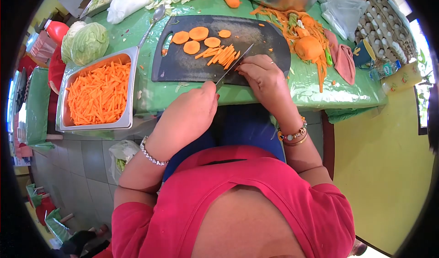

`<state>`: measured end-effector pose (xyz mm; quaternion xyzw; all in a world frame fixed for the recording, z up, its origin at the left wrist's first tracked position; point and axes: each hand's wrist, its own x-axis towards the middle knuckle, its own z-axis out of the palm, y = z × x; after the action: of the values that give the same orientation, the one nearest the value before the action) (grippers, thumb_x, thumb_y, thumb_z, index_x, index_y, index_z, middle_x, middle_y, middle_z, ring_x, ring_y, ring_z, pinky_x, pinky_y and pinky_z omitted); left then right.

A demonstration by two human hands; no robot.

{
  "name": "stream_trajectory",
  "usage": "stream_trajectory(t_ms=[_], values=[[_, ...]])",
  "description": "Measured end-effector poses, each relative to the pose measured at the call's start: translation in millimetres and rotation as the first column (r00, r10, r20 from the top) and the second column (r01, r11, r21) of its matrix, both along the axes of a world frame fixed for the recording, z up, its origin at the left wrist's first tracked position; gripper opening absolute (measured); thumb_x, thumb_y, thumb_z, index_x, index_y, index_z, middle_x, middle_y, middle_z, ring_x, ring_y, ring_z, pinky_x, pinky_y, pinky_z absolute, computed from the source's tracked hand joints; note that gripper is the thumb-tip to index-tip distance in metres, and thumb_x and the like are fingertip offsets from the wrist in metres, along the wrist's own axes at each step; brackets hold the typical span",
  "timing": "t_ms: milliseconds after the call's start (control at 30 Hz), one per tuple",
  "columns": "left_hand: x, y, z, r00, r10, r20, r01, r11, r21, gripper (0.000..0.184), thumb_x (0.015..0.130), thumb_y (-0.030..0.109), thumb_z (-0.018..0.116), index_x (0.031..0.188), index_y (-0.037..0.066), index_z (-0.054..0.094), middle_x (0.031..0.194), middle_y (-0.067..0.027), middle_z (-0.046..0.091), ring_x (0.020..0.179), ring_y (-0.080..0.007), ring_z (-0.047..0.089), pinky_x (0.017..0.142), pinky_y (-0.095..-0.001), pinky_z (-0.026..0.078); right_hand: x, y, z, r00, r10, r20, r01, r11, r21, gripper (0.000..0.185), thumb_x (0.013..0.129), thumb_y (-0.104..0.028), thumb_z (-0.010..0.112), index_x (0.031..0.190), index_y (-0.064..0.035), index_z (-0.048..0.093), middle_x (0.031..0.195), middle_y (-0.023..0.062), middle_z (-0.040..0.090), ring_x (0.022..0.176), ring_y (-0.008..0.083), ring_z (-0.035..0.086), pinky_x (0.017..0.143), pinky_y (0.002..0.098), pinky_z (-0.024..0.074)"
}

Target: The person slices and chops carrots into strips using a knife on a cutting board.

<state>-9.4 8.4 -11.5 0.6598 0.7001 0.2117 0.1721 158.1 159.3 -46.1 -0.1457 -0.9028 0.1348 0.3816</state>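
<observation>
1. Knife (235,63) — over the board (274,52); thin, stiff, probably light; left hand (187,114) clamped at its handle end, the safer hold.
2. Right hand (264,77) — fingers bunched beside the blade; cannot tell whether they grip anything.
3. Slices (199,33), on the board: likely firm, damp, slippery; best pinched by their rims.
4. Sticks (224,56), beside them: likely brittle; best bunched.

I have the left arm (137,171) and right arm (307,153) bent at the elbow, both slanting inward and forward. I see the left hand (191,114) curled tight; the right hand (265,78) sits farther ahead, back upward, its fingers (250,68) bent and bunched, angled leftward.
</observation>
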Motion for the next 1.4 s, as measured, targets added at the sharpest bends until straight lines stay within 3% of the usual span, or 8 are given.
stream_trajectory(t_ms=[433, 767, 933, 967, 1000, 1100, 1267, 1400], values=[[-13, 9, 16, 0.955, -0.075, -0.287, 0.035, 0.989, -0.144, 0.010, 0.092, 0.008, 0.052, 0.095, -0.001, 0.049, 0.072, -0.0242, 0.063, 0.072, -0.0449, 0.065, 0.062, -0.0540, 0.051, -9, 0, 9, 0.996, -0.038, 0.079, 0.036, 0.999, 0.024, 0.010, 0.078, 0.000, 0.062, 0.087, -0.0013, 0.066, 0.089, 0.0114, 0.064, 0.089, 0.0313, 0.061, 0.080, 0.0394, 0.0510], [-20, 7, 8, 0.949, -0.061, -0.308, 0.045, 0.997, -0.058, 0.009, 0.091, 0.007, 0.052, 0.096, 0.000, 0.048, 0.073, -0.0238, 0.064, 0.074, -0.0450, 0.066, 0.063, -0.0537, 0.051, -12, -3, 8, 0.998, -0.049, 0.034, 0.049, 0.999, 0.010, 0.009, 0.079, 0.004, 0.061, 0.086, 0.0002, 0.066, 0.089, 0.0131, 0.064, 0.087, 0.0332, 0.061, 0.080, 0.0398, 0.0510], [-43, -39, 6, 0.968, 0.197, -0.152, -0.192, 0.980, 0.050, 0.015, 0.099, 0.016, 0.053, 0.096, 0.002, 0.047, 0.074, -0.0245, 0.063, 0.076, -0.0469, 0.063, 0.068, -0.0560, 0.049, -30, 15, 15, 0.990, 0.040, 0.137, -0.045, 0.998, 0.033, 0.009, 0.079, 0.002, 0.058, 0.086, -0.0005, 0.064, 0.088, 0.0143, 0.062, 0.090, 0.0349, 0.060, 0.080, 0.0417, 0.0503], [-46, -49, -3, 0.951, 0.226, -0.210, -0.191, 0.966, 0.175, 0.018, 0.102, 0.019, 0.052, 0.096, 0.003, 0.046, 0.068, -0.0209, 0.061, 0.062, -0.0403, 0.063, 0.057, -0.0496, 0.050, -38, 20, 18, 0.978, 0.087, 0.192, -0.100, 0.993, 0.058, 0.010, 0.081, 0.003, 0.060, 0.089, 0.0007, 0.066, 0.090, 0.0146, 0.064, 0.090, 0.0355, 0.060, 0.080, 0.0417, 0.0509], [-44, -58, -6, 0.948, 0.230, -0.219, -0.191, 0.964, 0.184, 0.018, 0.102, 0.019, 0.052, 0.096, 0.003, 0.046, 0.068, -0.0209, 0.061, 0.062, -0.0403, 0.063, 0.057, -0.0496, 0.050, -46, 24, 24, 0.979, 0.088, 0.182, -0.102, 0.993, 0.066, 0.010, 0.081, 0.003, 0.060, 0.089, 0.0007, 0.066, 0.090, 0.0146, 0.064, 0.090, 0.0355, 0.060, 0.080, 0.0417, 0.0509], [-28, -74, -2, 0.900, 0.338, 0.275, -0.324, 0.941, -0.097, 0.022, 0.106, 0.022, 0.049, 0.094, 0.004, 0.045, 0.060, -0.0065, 0.054, 0.039, -0.0153, 0.054, 0.039, -0.0310, 0.041, -71, 36, 39, 0.952, 0.066, 0.298, -0.110, 0.985, 0.130, 0.010, 0.083, -0.002, 0.062, 0.092, -0.0005, 0.067, 0.089, 0.0143, 0.063, 0.092, 0.0355, 0.061, 0.081, 0.0428, 0.0508], [-28, -93, -5, 0.868, 0.389, 0.309, -0.342, 0.919, -0.196, 0.023, 0.105, 0.022, 0.049, 0.094, 0.003, 0.045, 0.059, -0.0067, 0.054, 0.041, -0.0164, 0.056, 0.040, -0.0316, 0.042, -126, 42, 32, 0.866, 0.284, 0.412, -0.309, 0.951, -0.006, 0.012, 0.086, -0.013, 0.066, 0.093, -0.0026, 0.067, 0.092, 0.0136, 0.064, 0.093, 0.0361, 0.061, 0.082, 0.0450, 0.0500], [-32, -102, 3, 0.864, 0.389, 0.321, -0.313, 0.913, -0.262, 0.023, 0.105, 0.023, 0.049, 0.094, 0.003, 0.046, 0.060, -0.0066, 0.056, 0.041, -0.0159, 0.056, 0.039, -0.0308, 0.043, -137, 44, 47, 0.816, 0.234, 0.529, -0.239, 0.969, -0.059, 0.013, 0.081, -0.007, 0.069, 0.093, -0.0016, 0.068, 0.092, 0.0169, 0.068, 0.094, 0.0372, 0.066, 0.082, 0.0448, 0.0528]])
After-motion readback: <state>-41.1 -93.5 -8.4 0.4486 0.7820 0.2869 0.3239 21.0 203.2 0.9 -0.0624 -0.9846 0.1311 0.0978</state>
